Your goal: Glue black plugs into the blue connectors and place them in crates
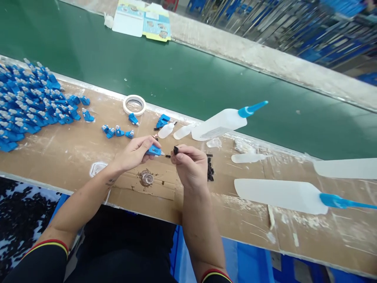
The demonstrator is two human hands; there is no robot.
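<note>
Blue plastic, a small connector-shaped piece (154,150), sat pinched in the fingertips of the left hand (134,152), its metal tip pointing toward the right hand (188,165). The right hand was clamped on a tiny black plastic part (176,149), held just beside that tip but apart from it. Below the hands lay the brown cardboard-covered worktop (73,153), with a glue-stained spot (146,178) close by. To the right of the right hand sat a small heap of black parts (210,169); beyond the hands lay a translucent squeeze bottle with a blue nozzle (224,122). Far off to the left was a pile of blue pieces (26,102). Judging from the fingertip grips, the black part could slip and be lost among the clutter.
</note>
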